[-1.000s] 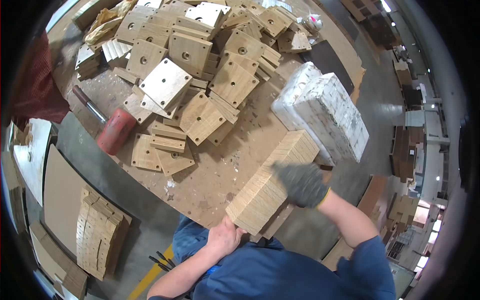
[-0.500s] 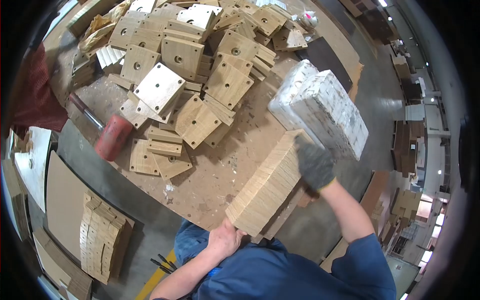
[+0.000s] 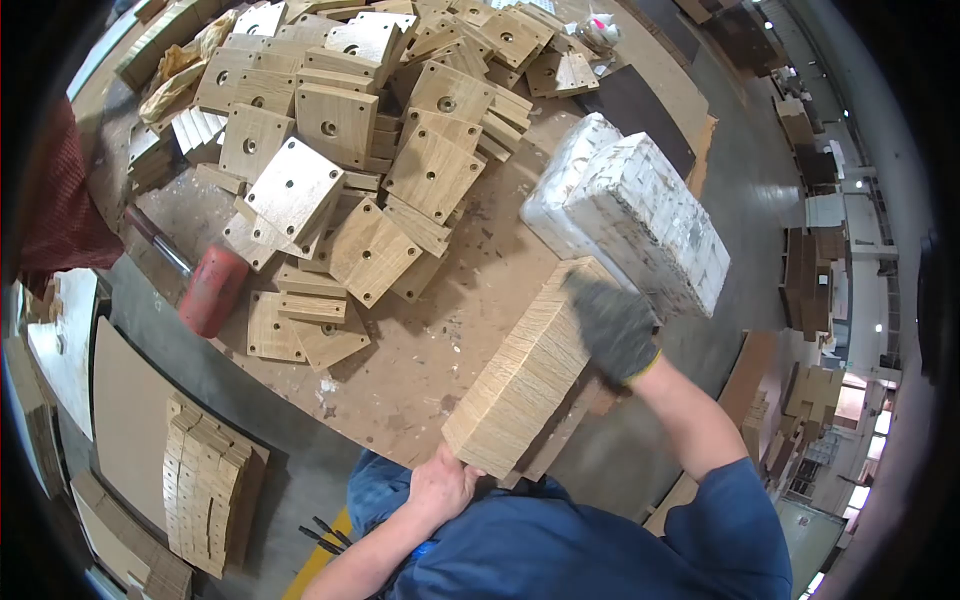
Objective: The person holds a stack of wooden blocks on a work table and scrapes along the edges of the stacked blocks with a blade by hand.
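A long row of wooden plates (image 3: 520, 365) lies pressed face to face at the table's near edge, against my body. My left hand (image 3: 443, 485), bare, is closed at the near end of this row, some fingers hidden below it. At the far end my right hand (image 3: 612, 325), in a dark grey glove, curls its fingers over the top and side. Just beyond the glove is a white, plastic-wrapped block (image 3: 650, 220). A heap of square wooden plates with drilled holes (image 3: 375, 250) covers the far left of the table.
A red-headed mallet (image 3: 213, 290) lies at the table's left edge. The brown tabletop (image 3: 400, 390) is speckled with paint. Stacked wooden pieces (image 3: 205, 490) rest on a board at lower left. Dark red cloth (image 3: 60, 200) hangs at left. Boards line the floor at right.
The view has shifted slightly, so the heap and mallet sit further left in it. Both hands keep their places at the ends of the row.
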The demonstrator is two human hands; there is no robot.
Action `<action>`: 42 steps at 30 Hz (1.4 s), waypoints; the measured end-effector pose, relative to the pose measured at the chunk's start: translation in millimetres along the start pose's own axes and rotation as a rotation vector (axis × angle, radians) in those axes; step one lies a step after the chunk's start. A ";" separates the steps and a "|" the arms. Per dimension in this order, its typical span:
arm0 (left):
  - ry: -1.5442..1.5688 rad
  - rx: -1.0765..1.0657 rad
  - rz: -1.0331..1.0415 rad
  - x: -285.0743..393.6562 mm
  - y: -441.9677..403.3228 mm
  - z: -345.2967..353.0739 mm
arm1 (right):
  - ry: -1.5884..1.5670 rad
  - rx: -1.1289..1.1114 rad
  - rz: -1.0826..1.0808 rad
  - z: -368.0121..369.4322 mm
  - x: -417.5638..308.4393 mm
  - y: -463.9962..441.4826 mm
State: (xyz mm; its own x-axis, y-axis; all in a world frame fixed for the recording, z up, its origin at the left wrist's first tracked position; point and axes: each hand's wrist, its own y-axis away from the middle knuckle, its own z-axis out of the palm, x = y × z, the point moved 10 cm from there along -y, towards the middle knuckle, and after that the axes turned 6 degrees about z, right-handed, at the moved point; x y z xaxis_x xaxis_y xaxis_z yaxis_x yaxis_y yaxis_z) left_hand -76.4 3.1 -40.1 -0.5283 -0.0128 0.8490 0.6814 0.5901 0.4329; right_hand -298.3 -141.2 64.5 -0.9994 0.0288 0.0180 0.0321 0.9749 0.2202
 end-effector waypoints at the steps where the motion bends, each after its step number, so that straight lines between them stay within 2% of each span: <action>1: 0.007 0.002 0.002 -1.1 0.4 0.3 | -0.369 0.014 0.129 1.0 27.6 -9.3; 3: 0.009 0.025 0.011 0.7 -1.0 -2.2 | 0.044 -0.079 -0.101 7.3 -23.6 15.5; 4: 0.005 0.022 0.016 1.5 1.2 -1.9 | -0.076 -0.078 -0.296 11.2 -53.5 32.1; 5: -0.019 0.036 0.039 3.6 2.6 -3.7 | -0.089 -0.271 -0.359 3.9 -82.3 40.0; 7: -0.062 0.082 0.090 8.0 0.4 -7.6 | -0.053 -0.193 -0.282 4.0 -63.9 28.6; 9: -0.064 0.054 0.069 4.3 0.8 -3.0 | 0.068 -0.036 0.071 8.4 9.0 1.3; 11: -0.071 0.043 0.073 3.1 2.5 -1.9 | -0.199 0.012 0.007 15.2 14.8 0.3; 14: -0.088 0.049 0.099 5.6 3.7 -1.7 | -0.124 -0.245 -0.390 9.0 -83.0 54.0; 17: -0.078 0.049 0.079 3.5 1.7 -1.3 | 0.019 -0.007 -0.149 14.3 -26.4 30.0; 19: -0.045 0.053 0.062 5.4 2.2 -4.6 | 0.390 -0.119 0.021 41.2 16.1 18.6; 20: -0.056 0.054 0.070 6.1 2.4 -5.1 | 0.451 -0.115 -0.068 48.2 9.5 29.2; 22: -0.076 0.067 0.085 7.5 0.4 -5.5 | 0.191 -0.096 -0.309 30.7 -37.7 49.6; 23: -0.074 0.067 0.091 7.9 2.9 -4.7 | -0.141 -0.092 -0.437 2.6 -75.9 65.9; 24: -0.077 0.068 0.104 8.1 2.6 -5.5 | -0.150 -0.162 -0.496 7.0 -88.0 76.2; 27: -0.045 0.067 0.084 7.4 2.8 -4.4 | 0.087 0.108 -0.101 -8.2 -19.0 30.3; 28: -0.034 0.065 0.073 6.3 1.8 -5.4 | -0.071 -0.011 0.252 -3.5 23.4 8.6; 32: -0.053 0.076 0.096 3.4 -0.9 -2.7 | -0.200 -0.198 -0.232 12.8 -49.5 53.2; 35: -0.067 0.062 0.126 4.8 0.7 -2.7 | -0.180 0.036 -0.352 -0.7 -55.5 52.6; 36: -0.072 0.071 0.124 5.4 2.2 -2.4 | 0.110 0.064 -0.154 3.5 -23.4 35.6; 37: -0.078 0.084 0.121 5.8 2.2 -3.1 | 0.221 -0.012 0.105 6.0 12.3 17.1; 39: -0.096 0.081 0.130 9.5 -0.2 -4.0 | -0.026 0.022 0.202 7.3 27.3 6.8; 41: -0.114 0.065 0.120 7.0 0.2 -3.1 | -0.204 -0.241 -0.189 28.2 -58.3 45.4; 42: -0.124 0.047 0.119 4.1 0.0 0.8 | -0.220 -0.292 -0.363 23.3 -106.8 72.4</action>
State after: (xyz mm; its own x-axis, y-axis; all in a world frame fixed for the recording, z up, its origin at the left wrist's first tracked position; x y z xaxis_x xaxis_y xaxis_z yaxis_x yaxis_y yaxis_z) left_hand -79.0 3.7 -36.9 -0.5056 0.1573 0.8483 0.7198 0.6189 0.3143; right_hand -189.5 -68.5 55.8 -0.9245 -0.2235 -0.3089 -0.3468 0.8294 0.4379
